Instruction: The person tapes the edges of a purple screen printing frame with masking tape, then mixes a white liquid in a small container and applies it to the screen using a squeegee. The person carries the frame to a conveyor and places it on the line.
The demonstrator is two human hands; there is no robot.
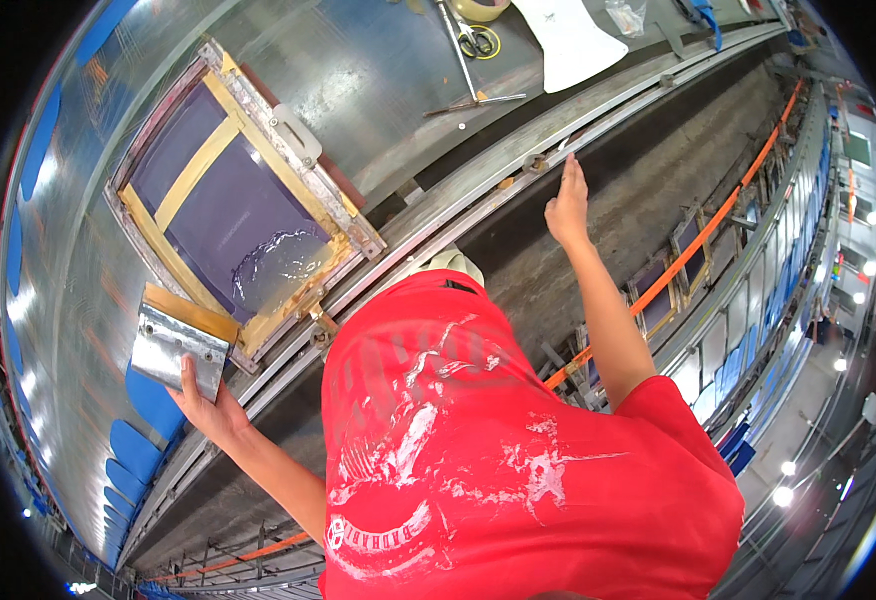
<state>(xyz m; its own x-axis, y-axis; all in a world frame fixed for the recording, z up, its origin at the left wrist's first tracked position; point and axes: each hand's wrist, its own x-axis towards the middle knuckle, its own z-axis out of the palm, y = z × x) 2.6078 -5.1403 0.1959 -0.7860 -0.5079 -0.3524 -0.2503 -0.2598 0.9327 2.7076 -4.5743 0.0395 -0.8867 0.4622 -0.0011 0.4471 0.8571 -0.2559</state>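
Observation:
My left hand (pixel 212 408) grips a squeegee (pixel 170 348) by its metal holder, the thumb pressed on the shiny face. Its amber blade edge points up and away from me. Just beyond it, a screen printing frame (pixel 358 232) lies on the long table, with purple mesh (pixel 243 215) bordered and crossed by yellowish tape (pixel 198 172). A wet, glossy puddle of ink (pixel 283 270) covers the mesh's near right corner. My right hand (pixel 568 205) is raised over the table's near rail, fingers stretched out close together, with nothing visible in them.
On the far table lie scissors (pixel 476 42), a tape roll (pixel 482 8), thin rods (pixel 458 50) and a white sheet (pixel 568 45). A metal rail (pixel 488 205) runs along the near edge. Blue flaps (pixel 138 452) stand at left; an orange hose (pixel 698 235) runs at right beside more frames.

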